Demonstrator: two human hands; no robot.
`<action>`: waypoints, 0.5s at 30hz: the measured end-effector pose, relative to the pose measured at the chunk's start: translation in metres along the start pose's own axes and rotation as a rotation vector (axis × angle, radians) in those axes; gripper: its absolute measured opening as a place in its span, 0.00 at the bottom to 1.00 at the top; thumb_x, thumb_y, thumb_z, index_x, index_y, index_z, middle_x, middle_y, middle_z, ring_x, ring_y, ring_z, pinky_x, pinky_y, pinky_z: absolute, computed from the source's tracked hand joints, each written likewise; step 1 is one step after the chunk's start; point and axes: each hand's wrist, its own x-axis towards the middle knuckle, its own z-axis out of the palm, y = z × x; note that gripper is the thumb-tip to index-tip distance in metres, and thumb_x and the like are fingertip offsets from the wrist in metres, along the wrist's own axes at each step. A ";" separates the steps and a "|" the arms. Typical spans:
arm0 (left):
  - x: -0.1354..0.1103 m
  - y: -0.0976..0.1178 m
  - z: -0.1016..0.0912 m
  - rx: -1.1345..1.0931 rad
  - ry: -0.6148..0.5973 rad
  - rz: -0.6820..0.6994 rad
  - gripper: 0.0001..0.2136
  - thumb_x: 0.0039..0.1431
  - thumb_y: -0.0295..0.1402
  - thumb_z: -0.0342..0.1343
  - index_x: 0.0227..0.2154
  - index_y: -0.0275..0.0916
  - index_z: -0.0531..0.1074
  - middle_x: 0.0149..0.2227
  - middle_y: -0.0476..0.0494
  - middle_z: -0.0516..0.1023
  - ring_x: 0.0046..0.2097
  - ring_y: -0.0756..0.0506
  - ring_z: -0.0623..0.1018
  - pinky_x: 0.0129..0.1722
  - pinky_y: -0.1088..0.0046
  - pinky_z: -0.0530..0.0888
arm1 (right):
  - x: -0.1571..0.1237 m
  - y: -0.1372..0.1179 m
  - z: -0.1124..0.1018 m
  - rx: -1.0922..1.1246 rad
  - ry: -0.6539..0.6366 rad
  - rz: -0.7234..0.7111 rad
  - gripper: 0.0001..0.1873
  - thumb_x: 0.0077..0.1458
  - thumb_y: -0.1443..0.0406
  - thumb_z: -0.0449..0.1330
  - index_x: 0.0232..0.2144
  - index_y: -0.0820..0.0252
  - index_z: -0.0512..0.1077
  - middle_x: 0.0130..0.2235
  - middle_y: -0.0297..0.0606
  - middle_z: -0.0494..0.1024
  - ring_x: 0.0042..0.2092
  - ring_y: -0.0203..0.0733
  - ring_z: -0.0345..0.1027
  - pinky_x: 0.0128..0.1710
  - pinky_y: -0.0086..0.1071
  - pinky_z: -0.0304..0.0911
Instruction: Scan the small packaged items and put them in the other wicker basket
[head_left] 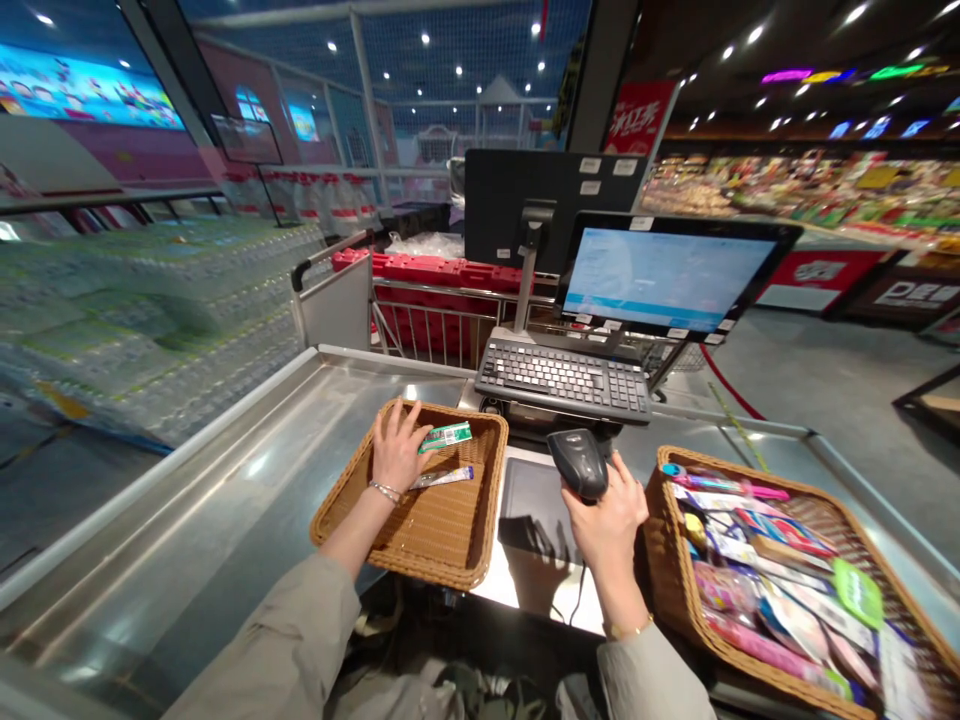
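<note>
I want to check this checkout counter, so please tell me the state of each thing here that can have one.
left hand: open, beside the green package
right hand: gripping the barcode scanner
wicker tray: holds two small packages
wicker basket: full of packaged goods
monitor: on, screen lit

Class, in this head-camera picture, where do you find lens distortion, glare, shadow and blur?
Head view: the steel counter bows outward from wide-lens distortion; ceiling lights glare on its surface; the stacked water bottles at left look smeared; the right hand and barcode scanner cast a dark shadow onto the black pad; the monitor looks washed out.
</note>
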 end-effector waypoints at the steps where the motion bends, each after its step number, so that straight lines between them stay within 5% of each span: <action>1: 0.001 0.004 -0.004 -0.003 0.008 -0.014 0.19 0.59 0.44 0.57 0.52 0.48 0.75 0.70 0.46 0.53 0.72 0.32 0.42 0.67 0.40 0.42 | 0.000 0.000 0.000 -0.009 -0.007 0.005 0.15 0.48 0.57 0.57 0.37 0.58 0.72 0.46 0.46 0.78 0.60 0.56 0.61 0.61 0.57 0.44; 15: 0.021 0.065 -0.019 -0.120 0.144 -0.057 0.20 0.59 0.48 0.57 0.53 0.53 0.74 0.70 0.48 0.53 0.71 0.29 0.38 0.64 0.33 0.37 | 0.001 -0.003 -0.011 -0.064 -0.042 -0.028 0.14 0.50 0.56 0.58 0.38 0.56 0.73 0.52 0.44 0.76 0.64 0.57 0.55 0.62 0.63 0.35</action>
